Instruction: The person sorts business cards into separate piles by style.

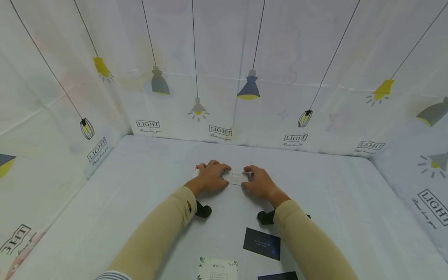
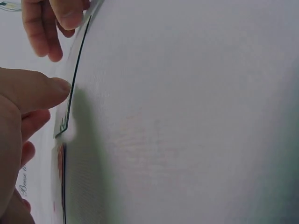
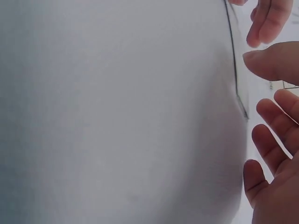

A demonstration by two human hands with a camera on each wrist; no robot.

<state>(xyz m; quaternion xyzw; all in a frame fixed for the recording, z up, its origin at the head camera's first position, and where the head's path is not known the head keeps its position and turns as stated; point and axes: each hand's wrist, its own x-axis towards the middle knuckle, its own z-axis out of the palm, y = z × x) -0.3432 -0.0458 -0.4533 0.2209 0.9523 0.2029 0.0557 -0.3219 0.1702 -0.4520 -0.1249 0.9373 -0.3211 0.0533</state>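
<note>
In the head view both hands meet at the middle of the white table (image 1: 140, 202) over a small white card (image 1: 235, 177). My left hand (image 1: 219, 175) grips the card's left end and my right hand (image 1: 249, 178) grips its right end. The left wrist view shows my left thumb (image 2: 42, 91) touching the card's thin edge (image 2: 74, 79), with a corner lifted slightly off the cloth. In the right wrist view my right thumb (image 3: 273, 63) sits just beside the card's edge (image 3: 235, 74), the fingers curled behind it. A second card (image 1: 196, 168) with red print peeks out beside my left hand.
Nearer to me lie a dark card (image 1: 261, 243), another dark card (image 1: 278, 276) at the frame's bottom, and a white card with green leaves (image 1: 217, 269). Curtains printed with lamps (image 1: 224, 77) wall the table at the back and on both sides.
</note>
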